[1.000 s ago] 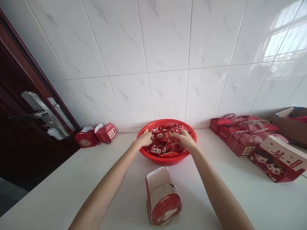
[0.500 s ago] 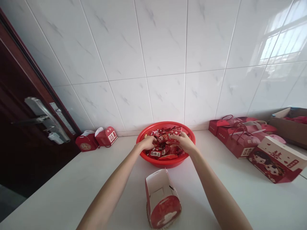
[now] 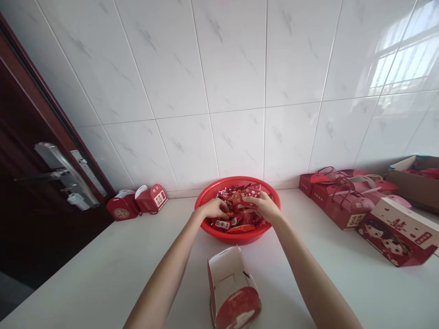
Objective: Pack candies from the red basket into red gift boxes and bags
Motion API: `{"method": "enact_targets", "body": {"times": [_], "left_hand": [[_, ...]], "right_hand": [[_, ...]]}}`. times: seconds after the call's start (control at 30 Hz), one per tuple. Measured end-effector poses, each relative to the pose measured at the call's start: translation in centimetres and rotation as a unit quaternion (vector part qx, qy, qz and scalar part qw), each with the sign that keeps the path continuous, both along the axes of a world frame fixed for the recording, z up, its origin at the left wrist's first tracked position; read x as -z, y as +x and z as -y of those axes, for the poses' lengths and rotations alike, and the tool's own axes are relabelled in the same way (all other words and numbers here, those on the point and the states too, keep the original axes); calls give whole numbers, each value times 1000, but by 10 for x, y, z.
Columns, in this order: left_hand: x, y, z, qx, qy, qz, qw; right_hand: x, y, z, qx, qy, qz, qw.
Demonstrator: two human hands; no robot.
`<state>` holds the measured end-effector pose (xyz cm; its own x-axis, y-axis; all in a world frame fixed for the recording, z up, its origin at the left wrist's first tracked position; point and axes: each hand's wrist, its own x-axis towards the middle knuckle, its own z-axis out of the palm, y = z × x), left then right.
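Note:
A red plastic basket (image 3: 236, 239) holds many small red wrapped packets (image 3: 244, 220), some with white print. Both hands reach into it from the near side. My left hand (image 3: 215, 209) lies among the packets at the basket's left, its fingers apart and bent down, with no packet plainly gripped. At the right, my right hand (image 3: 265, 206) has its fingers on a red packet with white spots (image 3: 253, 193), partly covering it. Between my forearms and nearer to me stands a red and white carton (image 3: 226, 269), its top open toward me and its inside bare.
Two small red gift boxes (image 3: 151, 199) stand by the wall at left, near a dark door with a metal handle (image 3: 65, 173). Several red gift boxes (image 3: 343, 201), a box with cartoon figures (image 3: 394, 233) and a brown cardboard box (image 3: 411, 176) are at right. A tiled wall (image 3: 236, 91) rises behind.
Both hands stay in the basket. My left hand has shifted slightly right and deeper among the packets, and some packets between the hands have moved. The view has tilted a little upward.

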<state>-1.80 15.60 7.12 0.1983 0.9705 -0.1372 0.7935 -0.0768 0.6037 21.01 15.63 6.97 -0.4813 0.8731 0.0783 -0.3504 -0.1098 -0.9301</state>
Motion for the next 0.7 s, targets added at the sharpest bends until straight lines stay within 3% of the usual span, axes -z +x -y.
{"method": "enact_targets", "body": {"times": [0.2,0.47,0.7], "left_hand": [[-3,2,3,6,18,-13,1000],[-4,3,0,-45,123,-9,991],[-2,4,1,2,109,-16,994]], "right_hand": [[1,1,-1,-5,2,5,1000],[-3,1,1,2,-11,10,1000],[-6,1,3,-1,-2,11,1000]]}}
